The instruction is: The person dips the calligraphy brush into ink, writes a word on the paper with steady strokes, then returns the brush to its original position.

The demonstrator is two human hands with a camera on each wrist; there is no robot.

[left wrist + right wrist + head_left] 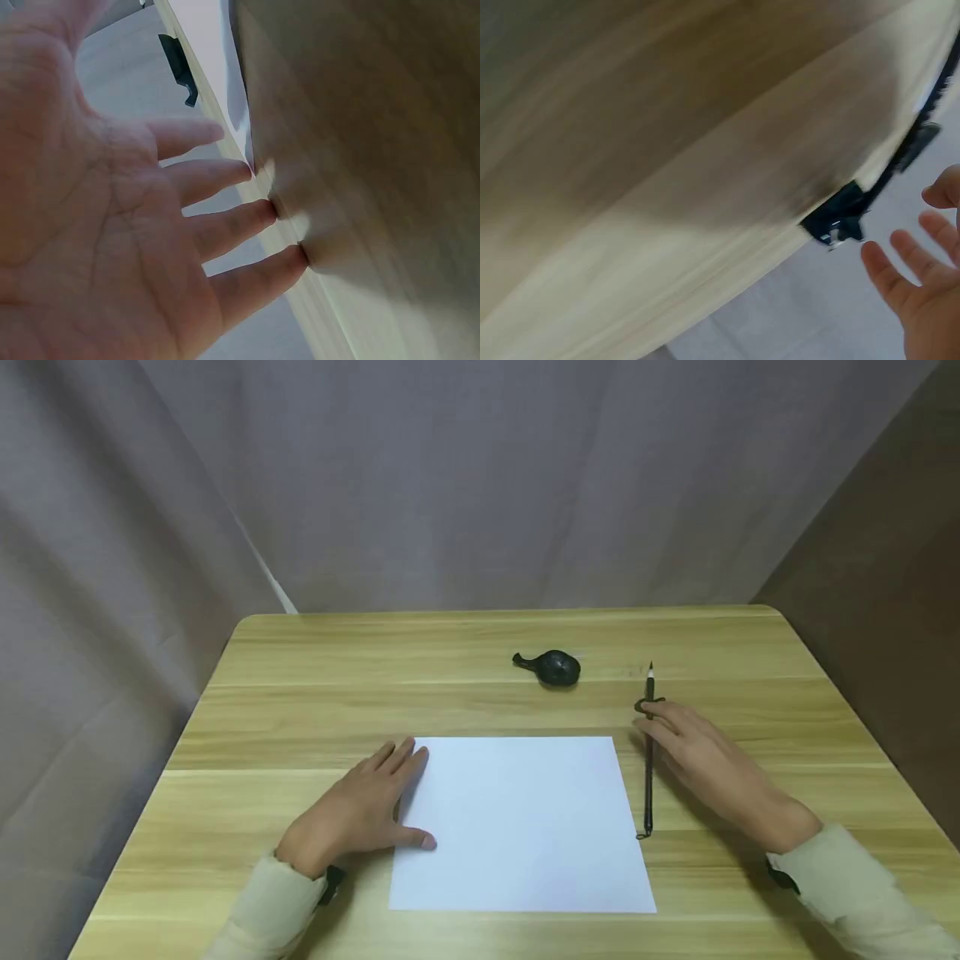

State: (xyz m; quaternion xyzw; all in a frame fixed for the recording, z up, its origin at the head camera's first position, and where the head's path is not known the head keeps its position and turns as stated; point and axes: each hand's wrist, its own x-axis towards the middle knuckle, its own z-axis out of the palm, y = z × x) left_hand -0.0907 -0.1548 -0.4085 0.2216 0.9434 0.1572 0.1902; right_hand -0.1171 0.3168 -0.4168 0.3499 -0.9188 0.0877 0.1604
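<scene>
A sheet of white paper [521, 827] lies on the table. My left hand [360, 814] has its fingers spread at the paper's left edge, the thumb over the sheet. In the left wrist view, the left hand [135, 217] shows its palm and extended fingers, holding nothing. To the paper's right lies a dark writing brush [648, 785], tip pointing away. My right hand [705, 764] reaches over it, fingers loosely bent near its upper shaft; contact is unclear. In the right wrist view, the right hand's fingers [919, 266] stand apart from the brush [900, 157]. A small dark piece [836, 214] sits under the brush.
A black, shiny, rounded object [558, 668] with a curved stem lies beyond the paper; its kind is unclear. The wooden table [360, 643] has rounded far corners. Grey curtains [450, 485] hang behind and left, and a brown surface [885, 568] stands at right.
</scene>
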